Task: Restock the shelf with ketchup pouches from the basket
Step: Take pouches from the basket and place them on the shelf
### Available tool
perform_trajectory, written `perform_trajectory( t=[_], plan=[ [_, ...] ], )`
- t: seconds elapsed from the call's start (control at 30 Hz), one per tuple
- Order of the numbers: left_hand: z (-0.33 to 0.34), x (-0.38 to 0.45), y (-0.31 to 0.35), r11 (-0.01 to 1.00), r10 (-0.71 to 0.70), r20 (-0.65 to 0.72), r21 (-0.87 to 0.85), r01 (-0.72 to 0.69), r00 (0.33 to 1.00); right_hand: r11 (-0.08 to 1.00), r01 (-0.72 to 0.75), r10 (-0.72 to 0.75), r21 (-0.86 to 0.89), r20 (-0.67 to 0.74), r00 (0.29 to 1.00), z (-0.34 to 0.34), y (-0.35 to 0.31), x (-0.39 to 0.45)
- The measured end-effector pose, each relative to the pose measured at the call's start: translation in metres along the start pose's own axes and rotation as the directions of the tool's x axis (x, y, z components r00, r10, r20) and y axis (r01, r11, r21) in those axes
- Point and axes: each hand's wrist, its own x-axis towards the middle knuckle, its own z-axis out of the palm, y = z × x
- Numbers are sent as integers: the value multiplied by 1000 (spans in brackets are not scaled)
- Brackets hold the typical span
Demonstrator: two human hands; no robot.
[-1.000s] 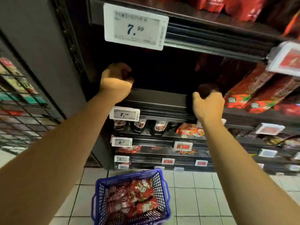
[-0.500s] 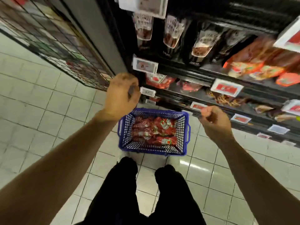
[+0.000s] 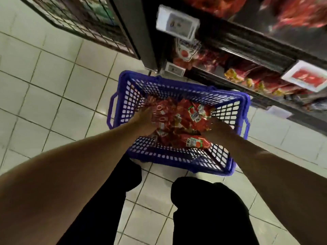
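While both arms reach down into the blue basket (image 3: 177,85) on the tiled floor (image 3: 44,89), the left hand (image 3: 144,122) lies on the left side of the heap of red ketchup pouches (image 3: 178,124) and the right hand (image 3: 218,129) on the right side. Blur and the angle hide the fingers of both hands, so I cannot tell whether either is gripping a pouch or only touching the pile. One pouch lies flat against the near wall of the basket. Just beyond the basket stand the dark shelves (image 3: 247,43), stocked with red packets and fitted with white price tags (image 3: 177,23). Black trouser legs (image 3: 208,209) show below.
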Motion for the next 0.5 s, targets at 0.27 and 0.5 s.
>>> perform_trajectory(
  t=[0.27,0.5],
  plan=[
    [55,123,-27,998,-45,-85,-58,41,995,952,-125,142,280,-40,989,60,57,114],
    [54,128,-25,995,-58,-173,65,70,983,503,-312,371,806,124,920,67,59,127]
  ],
)
